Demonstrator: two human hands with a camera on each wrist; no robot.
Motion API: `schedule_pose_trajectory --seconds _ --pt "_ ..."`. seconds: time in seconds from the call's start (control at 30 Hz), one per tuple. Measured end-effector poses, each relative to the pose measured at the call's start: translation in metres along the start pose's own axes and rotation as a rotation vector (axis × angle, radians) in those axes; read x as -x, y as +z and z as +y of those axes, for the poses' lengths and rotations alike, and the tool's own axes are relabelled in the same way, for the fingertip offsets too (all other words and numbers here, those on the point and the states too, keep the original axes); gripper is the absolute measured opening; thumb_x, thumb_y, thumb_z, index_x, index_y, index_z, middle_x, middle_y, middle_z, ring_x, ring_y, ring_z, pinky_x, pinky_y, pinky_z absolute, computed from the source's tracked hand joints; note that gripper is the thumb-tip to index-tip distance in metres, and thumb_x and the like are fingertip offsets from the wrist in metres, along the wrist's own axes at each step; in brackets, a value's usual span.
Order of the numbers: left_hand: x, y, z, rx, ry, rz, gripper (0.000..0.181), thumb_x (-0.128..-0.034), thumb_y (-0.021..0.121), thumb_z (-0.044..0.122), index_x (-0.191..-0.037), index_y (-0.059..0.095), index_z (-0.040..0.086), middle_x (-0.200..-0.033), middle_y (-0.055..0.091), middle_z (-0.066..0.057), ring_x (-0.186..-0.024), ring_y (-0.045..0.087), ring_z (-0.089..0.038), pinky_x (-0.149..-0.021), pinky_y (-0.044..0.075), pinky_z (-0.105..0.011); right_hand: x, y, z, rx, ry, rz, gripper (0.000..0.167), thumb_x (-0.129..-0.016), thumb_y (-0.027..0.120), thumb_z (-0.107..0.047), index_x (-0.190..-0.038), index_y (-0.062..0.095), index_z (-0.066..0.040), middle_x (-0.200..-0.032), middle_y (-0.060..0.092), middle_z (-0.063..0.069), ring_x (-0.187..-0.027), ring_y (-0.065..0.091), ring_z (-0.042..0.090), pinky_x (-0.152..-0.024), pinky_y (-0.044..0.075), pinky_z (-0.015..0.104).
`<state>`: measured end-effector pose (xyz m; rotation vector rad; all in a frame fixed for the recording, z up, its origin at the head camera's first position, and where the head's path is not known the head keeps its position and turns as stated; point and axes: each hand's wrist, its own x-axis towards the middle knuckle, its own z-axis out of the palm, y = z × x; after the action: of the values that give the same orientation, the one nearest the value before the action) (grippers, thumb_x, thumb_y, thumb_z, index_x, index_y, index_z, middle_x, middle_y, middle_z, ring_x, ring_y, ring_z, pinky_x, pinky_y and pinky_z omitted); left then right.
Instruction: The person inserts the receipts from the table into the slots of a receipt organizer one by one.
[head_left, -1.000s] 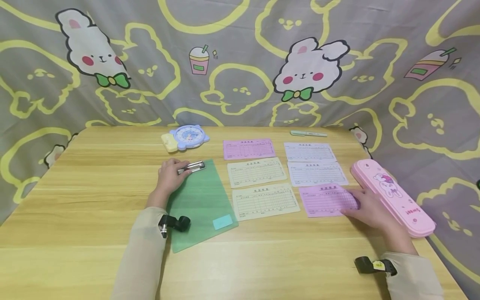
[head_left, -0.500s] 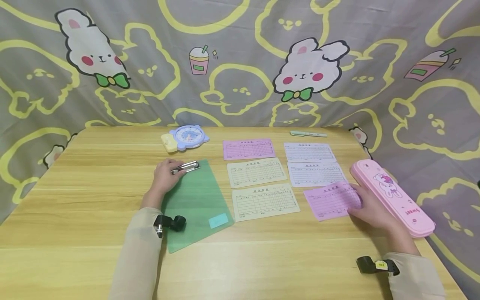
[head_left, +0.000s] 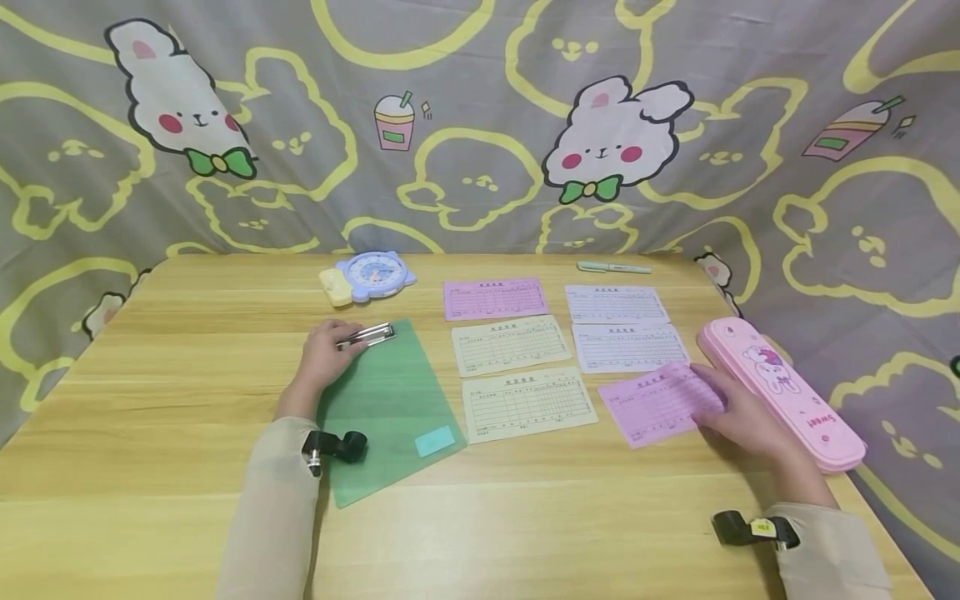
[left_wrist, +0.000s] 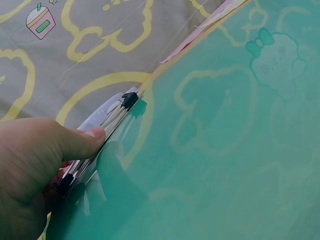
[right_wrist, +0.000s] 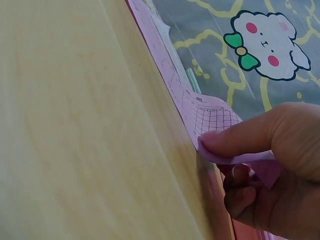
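My left hand (head_left: 324, 360) grips the metal clip (head_left: 367, 335) of a translucent green clipboard (head_left: 386, 408), thumb on top in the left wrist view. A small light-blue label (head_left: 435, 441) marks the board's lower right corner. With thumb and fingers my right hand (head_left: 738, 414) pinches the right end of a pink printed slip (head_left: 656, 404); in the right wrist view that end of the slip (right_wrist: 215, 117) bends up. Beside it lie two pale yellow slips (head_left: 528, 404), two white slips (head_left: 630, 347) and another pink slip (head_left: 495, 298).
A pink pencil case (head_left: 780, 392) lies at the right table edge, close to my right hand. Behind the slips is a pale green pen (head_left: 613, 267). A blue and yellow toy clock (head_left: 371, 277) sits at the back left, before a patterned curtain (head_left: 480, 125).
The clipboard has shifted slightly left with my left hand. The pink slip in my right hand has turned, its left end swinging toward the front, and its right end stays pinched.
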<state>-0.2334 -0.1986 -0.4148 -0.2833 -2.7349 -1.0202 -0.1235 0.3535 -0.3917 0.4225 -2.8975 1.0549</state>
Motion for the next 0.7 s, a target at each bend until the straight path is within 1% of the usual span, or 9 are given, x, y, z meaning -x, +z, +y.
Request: schedule_pose_trajectory --seconds 0.03,0.1,0.17,0.23,0.33,0.47,0.53,0.6,0.7 --pt "-0.0001 -0.0005 0.0000 0.000 -0.005 -0.006 0.031 -0.0770 0.064 0.009 -0.105 0.059 -0.005 -0.102 0.049 -0.024 -0.091 0.041 -0.038 -0.077 0.030 -0.047 0.0000 0.0001 0.0003 0.003 0.012 -0.001 0.063 -0.071 0.062 0.004 -0.126 0.033 0.008 -0.120 0.038 0.030 -0.106 0.035 0.043 -0.093 0.022 0.037" --pt "-0.0005 -0.0016 -0.0001 0.007 -0.014 -0.018 0.032 -0.0773 0.064 0.009 -0.106 0.058 -0.005 -0.103 0.049 -0.024 -0.092 0.041 -0.039 -0.078 0.030 -0.047 0.0001 0.0004 0.0017 0.013 0.034 0.000 0.059 -0.071 0.061 0.004 -0.125 0.037 0.007 -0.116 0.043 0.026 -0.099 0.041 0.034 -0.087 0.026 0.025" --pt "-0.0005 -0.0026 0.0002 0.016 -0.023 -0.029 0.033 -0.0778 0.063 0.009 -0.107 0.057 -0.006 -0.104 0.048 -0.024 -0.094 0.042 -0.039 -0.080 0.030 -0.048 0.0001 0.0004 0.0023 0.028 0.057 0.007 0.056 -0.072 0.061 0.003 -0.124 0.040 0.005 -0.110 0.049 0.023 -0.089 0.044 0.025 -0.077 0.031 0.023" --pt "-0.0006 -0.0035 -0.0001 0.027 -0.028 -0.035 0.033 -0.0779 0.063 0.009 -0.107 0.057 -0.006 -0.104 0.048 -0.024 -0.094 0.042 -0.039 -0.080 0.030 -0.048 0.0002 0.0002 0.0028 0.036 0.070 0.019 0.053 -0.073 0.061 0.002 -0.122 0.043 0.003 -0.105 0.052 0.020 -0.082 0.046 0.020 -0.069 0.032 0.018" --pt "-0.0004 -0.0048 -0.0006 0.045 -0.028 -0.039 0.033 -0.0775 0.064 0.009 -0.107 0.057 -0.006 -0.103 0.049 -0.024 -0.094 0.043 -0.039 -0.080 0.031 -0.048 0.0001 0.0000 0.0030 0.020 0.087 0.038 0.048 -0.073 0.060 0.003 -0.119 0.046 0.003 -0.099 0.055 0.019 -0.073 0.048 0.016 -0.061 0.037 0.020" --pt "-0.0012 -0.0060 -0.0015 0.060 -0.033 -0.048 0.032 -0.0773 0.064 0.008 -0.106 0.058 -0.005 -0.102 0.049 -0.024 -0.092 0.045 -0.038 -0.078 0.033 -0.047 0.0009 0.0002 0.0040 -0.047 0.103 0.067 0.037 -0.076 0.057 0.005 -0.112 0.051 0.007 -0.100 0.053 0.023 -0.069 0.050 0.013 -0.054 0.041 0.021" --pt "-0.0018 -0.0066 -0.0015 0.061 -0.041 -0.057 0.032 -0.0775 0.063 0.009 -0.106 0.058 -0.005 -0.102 0.049 -0.024 -0.092 0.045 -0.038 -0.078 0.033 -0.047 0.0018 -0.0006 0.0036 -0.063 0.116 0.081 0.030 -0.078 0.055 0.005 -0.107 0.053 0.008 -0.102 0.052 0.025 -0.069 0.051 0.011 -0.054 0.042 0.020" --pt "-0.0023 -0.0072 -0.0011 0.057 -0.047 -0.066 0.032 -0.0778 0.063 0.010 -0.106 0.058 -0.005 -0.101 0.049 -0.023 -0.091 0.046 -0.037 -0.078 0.033 -0.047 0.0027 -0.0026 0.0020 -0.058 0.132 0.089 0.025 -0.080 0.055 0.002 -0.104 0.056 0.007 -0.101 0.053 0.025 -0.068 0.052 0.009 -0.055 0.042 0.019" --pt "-0.0035 -0.0077 -0.0005 0.051 -0.044 -0.079 0.032 -0.0781 0.063 0.010 -0.106 0.058 -0.005 -0.101 0.049 -0.023 -0.091 0.046 -0.037 -0.078 0.033 -0.047 0.0041 -0.0081 -0.0030 -0.027 0.136 0.094 0.022 -0.081 0.054 0.000 -0.101 0.058 0.006 -0.100 0.054 0.024 -0.068 0.052 0.006 -0.057 0.042 0.019"
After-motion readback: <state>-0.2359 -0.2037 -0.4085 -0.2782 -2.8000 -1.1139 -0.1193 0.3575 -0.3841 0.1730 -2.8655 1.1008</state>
